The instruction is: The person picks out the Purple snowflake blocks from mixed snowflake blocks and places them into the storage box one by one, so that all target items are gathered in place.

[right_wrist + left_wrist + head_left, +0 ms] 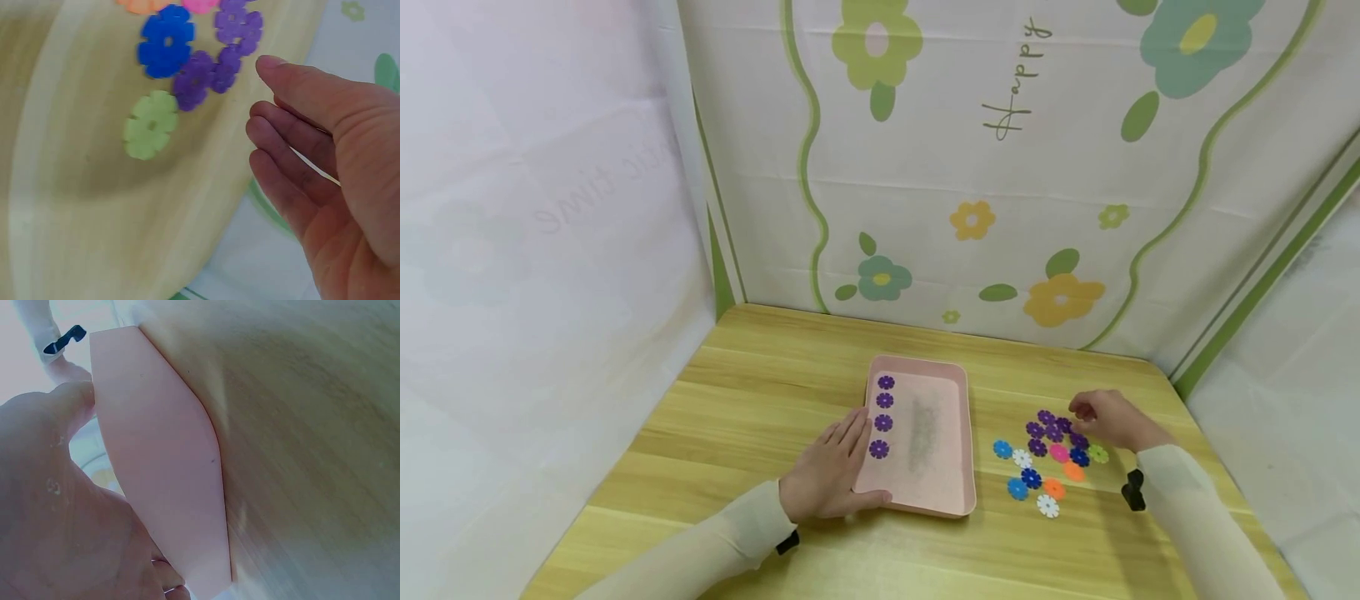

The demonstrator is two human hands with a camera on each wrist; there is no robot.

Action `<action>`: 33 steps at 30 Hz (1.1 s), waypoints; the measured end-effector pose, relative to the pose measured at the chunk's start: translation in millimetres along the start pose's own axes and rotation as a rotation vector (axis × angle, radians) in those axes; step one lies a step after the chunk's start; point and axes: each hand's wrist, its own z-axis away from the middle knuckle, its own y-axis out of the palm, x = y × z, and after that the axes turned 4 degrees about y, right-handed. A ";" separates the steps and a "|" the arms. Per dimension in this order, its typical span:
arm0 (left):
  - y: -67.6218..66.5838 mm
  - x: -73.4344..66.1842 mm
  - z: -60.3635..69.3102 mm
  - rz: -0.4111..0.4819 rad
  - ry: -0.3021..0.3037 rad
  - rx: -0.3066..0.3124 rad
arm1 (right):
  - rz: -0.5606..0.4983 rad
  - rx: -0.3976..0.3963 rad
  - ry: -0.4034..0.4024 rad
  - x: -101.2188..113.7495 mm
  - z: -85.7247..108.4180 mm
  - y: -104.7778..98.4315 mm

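Left hand (831,473): straight fingers touching pink rectangular plastic tray (947,442) | right hand (1107,417): loosely bent, seemingly empty, beside purple flower-shaped plastic discs (1054,433) toward wood-grain desk (737,400) right edge | risk: overlap may drag neighbours

Right hand (362,169) at a pale wood-grain counter (94,206), fingers (281,187) loosely bent.
Purple plastic flower-shaped discs (226,69) lie just beyond the thumb (306,87); a pale green notched plastic disc (139,130) lies off the fingertips, a bright blue plastic disc (155,47) farther away.
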 end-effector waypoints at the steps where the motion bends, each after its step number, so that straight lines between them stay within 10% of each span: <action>1: 0.8 0.3 0.1 -0.006 -0.001 0.001 | -0.006 -0.003 0.005 -1.4 0.0 2.5; 33: -3.5 -0.6 0.2 -0.011 0.008 0.003 | -0.061 0.145 0.136 -9.1 -29.1 9.2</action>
